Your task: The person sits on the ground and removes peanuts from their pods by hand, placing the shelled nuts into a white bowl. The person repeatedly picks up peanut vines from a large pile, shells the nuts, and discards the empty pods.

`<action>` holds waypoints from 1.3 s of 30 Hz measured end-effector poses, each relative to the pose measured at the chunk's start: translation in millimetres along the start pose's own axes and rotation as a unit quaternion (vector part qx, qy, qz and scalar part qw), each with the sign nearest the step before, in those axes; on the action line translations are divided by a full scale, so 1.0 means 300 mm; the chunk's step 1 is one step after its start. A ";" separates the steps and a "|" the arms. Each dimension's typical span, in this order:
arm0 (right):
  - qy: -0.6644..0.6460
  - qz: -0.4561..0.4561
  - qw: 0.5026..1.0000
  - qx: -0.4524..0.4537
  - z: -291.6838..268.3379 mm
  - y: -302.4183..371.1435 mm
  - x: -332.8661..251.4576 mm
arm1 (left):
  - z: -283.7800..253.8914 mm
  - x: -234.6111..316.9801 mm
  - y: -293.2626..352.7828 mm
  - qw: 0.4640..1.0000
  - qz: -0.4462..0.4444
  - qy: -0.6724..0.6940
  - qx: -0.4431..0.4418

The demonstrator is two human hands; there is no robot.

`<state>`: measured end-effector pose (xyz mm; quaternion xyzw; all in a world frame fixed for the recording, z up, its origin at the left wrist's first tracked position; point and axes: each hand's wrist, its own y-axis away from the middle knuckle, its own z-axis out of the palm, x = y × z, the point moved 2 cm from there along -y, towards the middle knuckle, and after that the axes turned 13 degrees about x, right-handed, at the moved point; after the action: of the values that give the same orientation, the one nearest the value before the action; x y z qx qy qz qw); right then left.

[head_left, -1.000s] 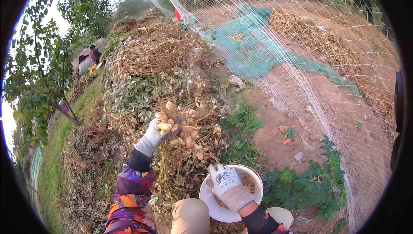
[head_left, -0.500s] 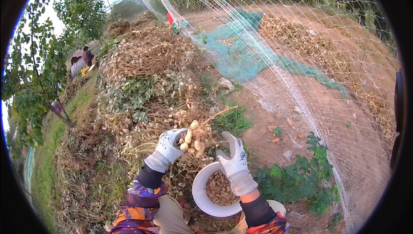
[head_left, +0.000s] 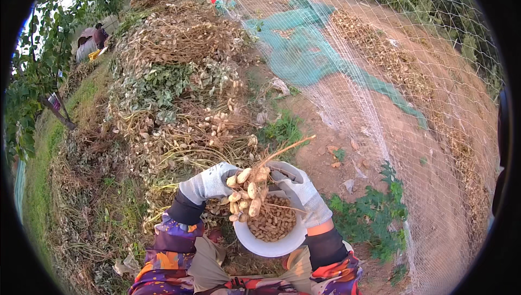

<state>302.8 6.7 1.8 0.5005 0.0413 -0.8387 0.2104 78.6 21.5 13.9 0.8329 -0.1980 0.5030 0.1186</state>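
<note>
A bunch of peanuts [head_left: 251, 191], pods still on their roots with a dry stem pointing up to the right, is held between my two gloved hands over the bucket. On its left side, my left hand [head_left: 209, 182] is closed on the pods, its fingertips partly hidden behind them. From the right, my right hand [head_left: 303, 193] curls its fingers against the bunch near the stem's base. Beneath is a white bucket [head_left: 266, 249], partly filled with loose peanuts [head_left: 278, 221].
A long heap of pulled peanut plants [head_left: 173, 51] stretches ahead. Netting [head_left: 423, 170] and a green mesh sheet [head_left: 304, 59] lie to the right, near a leafy green plant [head_left: 372, 213]. At the far left are a tree [head_left: 35, 89] and another person [head_left: 93, 39].
The peanut bunch has come down and nearer, over the bucket. My right hand has moved in from the side, its spread fingers now curled against the bunch. The view has tilted downward.
</note>
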 end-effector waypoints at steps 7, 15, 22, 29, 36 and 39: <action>0.058 0.036 0.996 -0.049 0.028 -0.043 0.156 | -0.051 -0.007 0.025 0.972 -0.058 0.167 0.152; 0.225 -0.002 0.974 -0.034 0.148 -0.058 0.179 | -0.041 -0.053 0.028 0.951 -0.066 0.211 0.216; 0.212 0.138 0.967 0.027 0.161 -0.128 0.306 | 0.011 -0.122 -0.006 0.946 -0.125 0.193 0.228; 0.298 0.104 0.948 -0.039 0.138 -0.110 0.214 | -0.037 -0.115 0.024 0.963 -0.102 0.163 0.188; 0.132 0.013 0.991 0.010 0.121 -0.099 0.184 | -0.033 -0.177 0.010 0.988 -0.103 0.052 0.099; 0.026 0.033 0.999 0.030 0.098 -0.112 0.197 | -0.063 -0.106 0.048 0.995 -0.086 -0.028 0.043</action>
<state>241.2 10.5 -39.0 0.5293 0.0046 -0.8190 0.2217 43.9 22.9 -5.5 0.8651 -0.1072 0.4753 0.1196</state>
